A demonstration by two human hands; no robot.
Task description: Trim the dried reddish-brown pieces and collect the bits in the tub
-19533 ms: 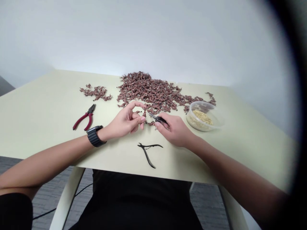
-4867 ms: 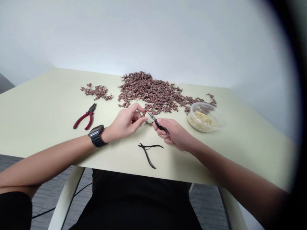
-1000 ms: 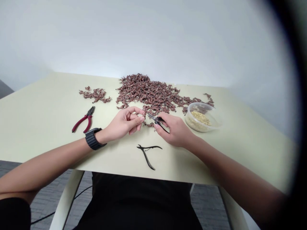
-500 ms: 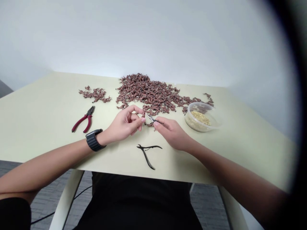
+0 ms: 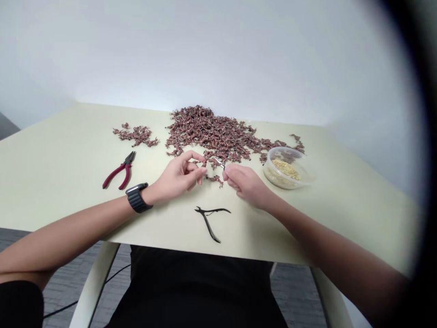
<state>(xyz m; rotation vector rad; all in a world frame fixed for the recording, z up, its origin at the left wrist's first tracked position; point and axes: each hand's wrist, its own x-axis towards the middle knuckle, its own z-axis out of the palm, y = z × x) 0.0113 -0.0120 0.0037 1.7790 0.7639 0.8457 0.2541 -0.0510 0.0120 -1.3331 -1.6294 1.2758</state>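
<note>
Left hand [image 5: 179, 177] is grasping one small brown piece [image 5: 204, 164], pinching it between thumb and index finger; the remaining fingers are curling in beneath. Right hand [image 5: 247, 182] is clenching round a small metal-tipped tool [image 5: 219, 162], fist hiding most of it. Tool tip is pointing toward the left hand, sitting just right of the piece, looking slightly apart from it; too small to tell whether the tip is spread.

So the piece is sitting at the left fingertips, between the two hands, in front of the big brown pile [image 5: 211, 130]. Pile is spreading along the middle of the worktop's [image 5: 68, 182] far edge, trailing toward the far right corner. A few loose pieces [image 5: 215, 179] are lying just below and right of the left fingertips, between the hands.

Small brown cluster [image 5: 136, 135] is lying apart from the pile, toward the far left corner. Red-handled pliers [image 5: 118, 172] are lying left of the left hand, noses pointing to the far edge. Black nippers [image 5: 209, 221] are resting by the near edge, handles splayed. Clear tub [image 5: 269, 173] is standing right of the right hand, toward the right edge, holding yellowish bits [image 5: 286, 169].
</note>
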